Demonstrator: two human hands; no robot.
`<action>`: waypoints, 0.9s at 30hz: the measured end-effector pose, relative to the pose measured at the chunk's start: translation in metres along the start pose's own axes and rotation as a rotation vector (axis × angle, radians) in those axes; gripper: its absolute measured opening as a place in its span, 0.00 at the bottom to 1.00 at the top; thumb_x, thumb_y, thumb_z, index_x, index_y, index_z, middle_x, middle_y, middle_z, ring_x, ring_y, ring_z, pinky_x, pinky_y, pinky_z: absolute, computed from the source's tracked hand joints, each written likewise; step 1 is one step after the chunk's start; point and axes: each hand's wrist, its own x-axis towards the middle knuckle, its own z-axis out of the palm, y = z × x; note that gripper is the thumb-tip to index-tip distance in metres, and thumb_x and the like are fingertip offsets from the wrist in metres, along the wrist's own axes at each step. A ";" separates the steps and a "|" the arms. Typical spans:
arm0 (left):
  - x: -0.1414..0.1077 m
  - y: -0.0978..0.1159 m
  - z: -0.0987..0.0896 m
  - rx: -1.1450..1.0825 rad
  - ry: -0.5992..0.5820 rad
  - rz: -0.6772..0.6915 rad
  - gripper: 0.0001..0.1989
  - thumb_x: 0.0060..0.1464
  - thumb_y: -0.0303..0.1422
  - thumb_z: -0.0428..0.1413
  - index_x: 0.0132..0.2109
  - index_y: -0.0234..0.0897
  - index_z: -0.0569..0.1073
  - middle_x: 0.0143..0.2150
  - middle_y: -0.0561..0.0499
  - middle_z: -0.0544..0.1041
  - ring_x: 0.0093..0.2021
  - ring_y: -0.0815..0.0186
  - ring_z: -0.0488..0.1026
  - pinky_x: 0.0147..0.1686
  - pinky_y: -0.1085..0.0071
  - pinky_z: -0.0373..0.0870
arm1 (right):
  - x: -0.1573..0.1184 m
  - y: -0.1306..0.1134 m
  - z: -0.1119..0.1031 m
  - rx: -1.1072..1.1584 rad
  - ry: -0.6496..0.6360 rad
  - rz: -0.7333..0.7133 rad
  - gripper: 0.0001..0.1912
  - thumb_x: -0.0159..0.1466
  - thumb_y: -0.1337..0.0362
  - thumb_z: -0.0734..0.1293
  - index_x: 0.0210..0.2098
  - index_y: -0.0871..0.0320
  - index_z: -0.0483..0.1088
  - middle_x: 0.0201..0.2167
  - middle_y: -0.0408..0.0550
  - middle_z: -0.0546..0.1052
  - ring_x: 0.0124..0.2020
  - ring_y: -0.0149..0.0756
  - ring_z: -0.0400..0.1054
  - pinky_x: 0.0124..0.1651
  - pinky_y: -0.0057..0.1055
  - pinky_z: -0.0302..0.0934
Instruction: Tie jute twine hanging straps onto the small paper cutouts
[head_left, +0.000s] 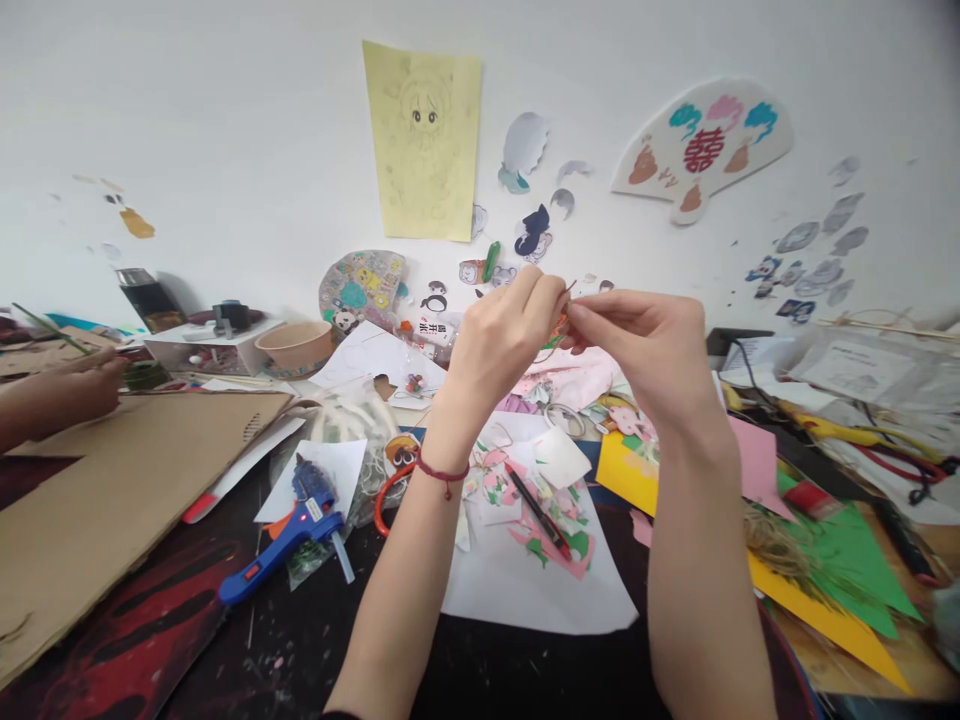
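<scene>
My left hand (pixel 506 335), with a dark red cord bracelet (pixel 442 475) at the wrist, is raised above the table with its fingers curled closed. Fingertip to fingertip with it, my right hand (pixel 649 335) pinches with thumb and forefinger. Between them shows a small orange-and-green piece (pixel 561 328), mostly hidden by the fingers. A thin brown strand sticks up at the fingertips; I cannot tell its kind. Below the hands, a white paper sheet (pixel 495 600) carries pink and green paper scraps (pixel 577 550) and a dark pen (pixel 538 510).
A blue hot glue gun (pixel 281 550) lies left of my forearm, near orange-handled scissors (pixel 386 500). Farther left is a cardboard sheet (pixel 142 480) with another person's hand (pixel 90 385) behind it. Coloured paper (pixel 840 560) and pliers (pixel 840 430) lie right. A bowl (pixel 296 345) stands behind.
</scene>
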 end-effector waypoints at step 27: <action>0.006 -0.003 -0.011 -0.554 -0.068 -0.200 0.05 0.60 0.26 0.59 0.35 0.37 0.71 0.28 0.58 0.74 0.25 0.76 0.65 0.29 0.76 0.64 | 0.002 0.009 0.005 -0.253 0.135 -0.232 0.03 0.57 0.68 0.74 0.30 0.54 0.79 0.25 0.42 0.80 0.27 0.33 0.75 0.33 0.33 0.71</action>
